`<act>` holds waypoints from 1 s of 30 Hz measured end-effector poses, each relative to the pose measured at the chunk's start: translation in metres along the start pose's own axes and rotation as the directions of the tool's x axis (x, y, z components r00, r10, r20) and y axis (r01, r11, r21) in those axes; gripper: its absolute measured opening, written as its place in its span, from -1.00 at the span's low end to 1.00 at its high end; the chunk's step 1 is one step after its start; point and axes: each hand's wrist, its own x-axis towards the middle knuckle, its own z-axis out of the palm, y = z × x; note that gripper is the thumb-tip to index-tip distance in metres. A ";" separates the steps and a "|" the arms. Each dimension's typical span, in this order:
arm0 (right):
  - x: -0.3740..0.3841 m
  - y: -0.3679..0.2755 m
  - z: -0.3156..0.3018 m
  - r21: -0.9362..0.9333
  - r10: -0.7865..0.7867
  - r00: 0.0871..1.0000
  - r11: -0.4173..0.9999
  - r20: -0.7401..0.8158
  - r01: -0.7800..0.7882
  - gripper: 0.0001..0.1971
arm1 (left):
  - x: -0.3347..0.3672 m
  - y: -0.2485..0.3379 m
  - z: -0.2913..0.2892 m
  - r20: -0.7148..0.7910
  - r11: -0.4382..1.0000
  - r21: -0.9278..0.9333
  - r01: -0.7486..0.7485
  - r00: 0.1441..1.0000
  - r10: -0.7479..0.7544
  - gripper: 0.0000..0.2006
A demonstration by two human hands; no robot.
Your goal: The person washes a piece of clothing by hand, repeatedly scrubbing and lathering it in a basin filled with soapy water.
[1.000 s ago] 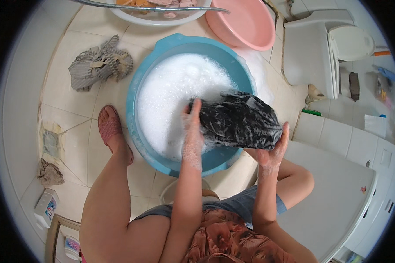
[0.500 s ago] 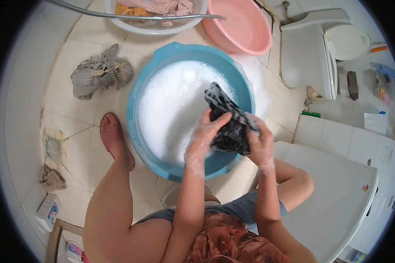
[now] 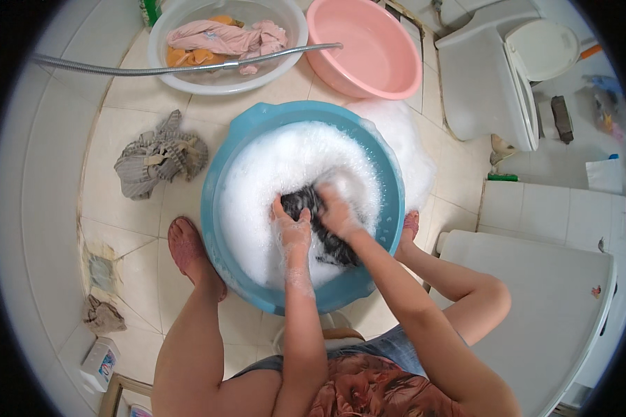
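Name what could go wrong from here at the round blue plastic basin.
White foam lies on cream floor tiles near the pink right sandal, so that foot might slip. Brisk movement of the left hand and right hand on the soapy black cloth could splash suds out of the basin.

Inside the blue basin (image 3: pixel 211 187), the foam (image 3: pixel 247 201) left of the black cloth (image 3: pixel 338 249) leaves room for a hand to pass, bounded by the raised rim. Past the far rim, the white basin (image 3: pixel 222 89) and the pink basin (image 3: pixel 368 52) block the way, a metal hose (image 3: pixel 118 71) crossing over the white one; leftward, bare floor (image 3: pixel 186 196) runs to the striped cloth (image 3: pixel 149 165).
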 end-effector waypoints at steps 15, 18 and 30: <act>-0.075 -0.119 -0.032 0.447 -0.047 0.965 0.880 -0.259 0.162 -0.71 | -0.014 -0.046 -0.011 0.365 0.398 -0.858 0.325 0.931 0.028 -0.38; -0.072 -0.110 -0.025 0.146 -0.073 0.955 0.982 -0.289 0.119 -0.72 | -0.018 -0.053 -0.009 0.315 0.876 -0.086 -0.474 0.822 0.475 -0.43; -0.060 -0.107 -0.064 0.318 0.311 0.849 0.931 -0.427 -0.181 -0.69 | -0.049 0.007 -0.004 0.470 0.500 -0.785 0.366 0.878 0.095 -0.62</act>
